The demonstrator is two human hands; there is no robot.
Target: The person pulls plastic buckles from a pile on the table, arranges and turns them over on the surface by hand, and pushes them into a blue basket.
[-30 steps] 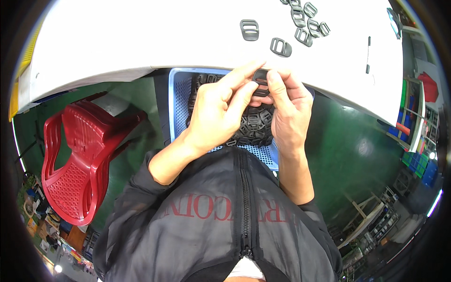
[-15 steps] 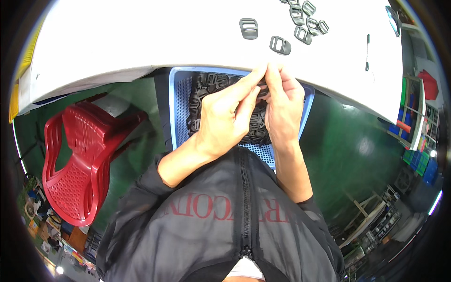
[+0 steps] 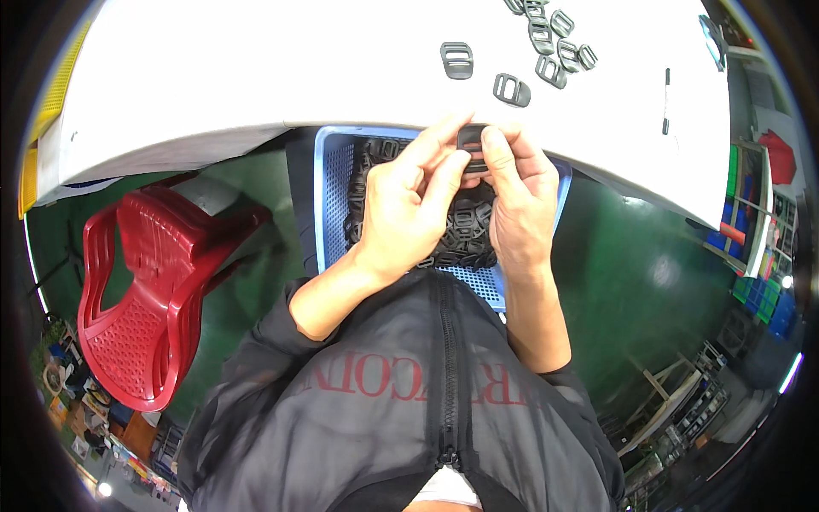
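Between both hands, over a blue plastic basket, I hold a black strap buckle with slots. My left hand pinches its left side between thumb and fingers. On its right side, my right hand grips with the thumb on top and the fingers behind. Many similar black buckles lie heaped in the basket below, partly hidden by my hands. Two single buckles lie on the white table ahead: one farther left, another nearer.
More black buckles form a loose cluster on the white table. A dark pen lies to their right. At the left, a red plastic chair stands on the green floor. Shelving lines the far right.
The buckle has turned, so its slotted face now shows between my fingers; before, my hands mostly hid it. My fingertips have spread along its sides. The view has shifted slightly.
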